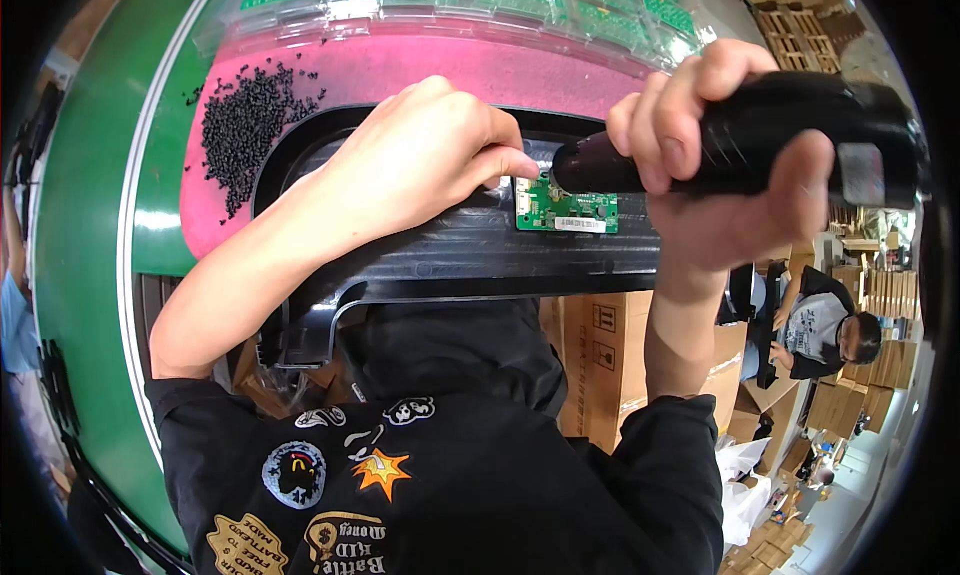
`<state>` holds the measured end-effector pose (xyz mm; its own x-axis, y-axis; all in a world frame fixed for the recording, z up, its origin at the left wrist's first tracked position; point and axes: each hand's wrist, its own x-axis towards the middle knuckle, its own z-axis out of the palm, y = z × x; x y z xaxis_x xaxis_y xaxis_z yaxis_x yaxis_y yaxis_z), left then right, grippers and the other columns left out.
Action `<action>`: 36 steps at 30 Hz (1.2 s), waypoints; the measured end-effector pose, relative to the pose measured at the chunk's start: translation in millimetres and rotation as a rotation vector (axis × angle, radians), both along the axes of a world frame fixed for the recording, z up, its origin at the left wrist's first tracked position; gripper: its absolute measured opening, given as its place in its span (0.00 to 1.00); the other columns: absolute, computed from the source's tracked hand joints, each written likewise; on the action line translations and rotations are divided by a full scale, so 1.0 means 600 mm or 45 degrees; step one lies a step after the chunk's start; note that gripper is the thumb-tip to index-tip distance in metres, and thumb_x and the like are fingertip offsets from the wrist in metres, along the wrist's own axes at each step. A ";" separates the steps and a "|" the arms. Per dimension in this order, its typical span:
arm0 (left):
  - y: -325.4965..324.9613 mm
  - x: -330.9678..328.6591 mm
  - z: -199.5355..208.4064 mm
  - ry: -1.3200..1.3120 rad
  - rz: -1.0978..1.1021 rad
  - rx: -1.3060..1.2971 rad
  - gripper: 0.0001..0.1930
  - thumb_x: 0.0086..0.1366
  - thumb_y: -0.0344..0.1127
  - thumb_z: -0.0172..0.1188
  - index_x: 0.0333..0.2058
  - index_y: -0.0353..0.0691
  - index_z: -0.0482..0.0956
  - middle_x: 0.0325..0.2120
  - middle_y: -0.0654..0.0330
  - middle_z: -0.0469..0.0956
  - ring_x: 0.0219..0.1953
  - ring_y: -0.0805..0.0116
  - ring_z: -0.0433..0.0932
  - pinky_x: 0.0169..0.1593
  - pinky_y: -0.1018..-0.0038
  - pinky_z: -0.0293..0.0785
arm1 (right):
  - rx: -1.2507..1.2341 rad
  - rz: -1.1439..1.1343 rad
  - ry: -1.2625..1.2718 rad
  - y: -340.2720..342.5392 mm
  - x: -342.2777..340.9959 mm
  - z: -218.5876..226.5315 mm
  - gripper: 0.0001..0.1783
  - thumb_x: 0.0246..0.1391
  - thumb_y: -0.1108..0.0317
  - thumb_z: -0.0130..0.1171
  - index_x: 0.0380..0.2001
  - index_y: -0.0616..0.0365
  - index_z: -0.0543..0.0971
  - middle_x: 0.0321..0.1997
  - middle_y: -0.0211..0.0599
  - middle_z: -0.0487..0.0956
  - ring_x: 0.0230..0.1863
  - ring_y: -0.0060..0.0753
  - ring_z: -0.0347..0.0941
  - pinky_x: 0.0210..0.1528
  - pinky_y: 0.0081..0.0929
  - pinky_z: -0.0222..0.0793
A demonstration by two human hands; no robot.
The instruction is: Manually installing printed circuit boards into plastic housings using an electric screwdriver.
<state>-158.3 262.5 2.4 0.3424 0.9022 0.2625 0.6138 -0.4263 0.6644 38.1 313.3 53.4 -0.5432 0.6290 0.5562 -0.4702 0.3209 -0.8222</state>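
My right hand (690, 135) is wrapped round a thick black electric screwdriver (800, 120), held almost level. Its narrow end reaches the upper part of a small green circuit board (562, 215), which carries white connectors and a white label. Under the board lies a long black plastic housing (450, 255) with a raised rim. My left hand (430, 150) arches over the housing, thumb and forefinger pinched together beside the screwdriver's end at the board's top edge. Whatever sits between those fingertips is too small or hidden to make out.
A heap of small black screws (245, 130) lies on the pink mat (450, 65) at the left. Clear plastic trays (590, 10) of green boards stand behind. A green tabletop (85, 225) runs along the left. Cardboard box (605, 365) below; another person (825, 320) sits at far right.
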 end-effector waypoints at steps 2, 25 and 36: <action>0.000 0.002 0.005 0.029 0.030 -0.037 0.11 0.64 0.36 0.61 0.28 0.33 0.81 0.17 0.53 0.78 0.20 0.56 0.78 0.30 0.66 0.73 | -0.073 -0.049 -0.032 0.008 -0.002 -0.009 0.33 0.56 0.34 0.49 0.38 0.58 0.70 0.17 0.27 0.69 0.15 0.20 0.59 0.26 0.25 0.60; 0.003 -0.011 -0.006 0.006 -0.004 -0.078 0.09 0.61 0.31 0.62 0.35 0.31 0.76 0.26 0.46 0.79 0.33 0.46 0.79 0.36 0.61 0.73 | -0.039 -0.215 -0.240 0.006 -0.047 -0.022 0.29 0.60 0.39 0.48 0.38 0.58 0.70 0.16 0.29 0.67 0.14 0.20 0.59 0.25 0.24 0.58; -0.001 -0.001 0.000 -0.101 -0.288 0.057 0.08 0.59 0.30 0.63 0.32 0.32 0.76 0.26 0.52 0.77 0.31 0.50 0.78 0.34 0.62 0.72 | -0.153 0.183 0.259 -0.009 0.019 0.016 0.34 0.52 0.30 0.51 0.40 0.53 0.72 0.20 0.21 0.66 0.19 0.18 0.60 0.31 0.22 0.57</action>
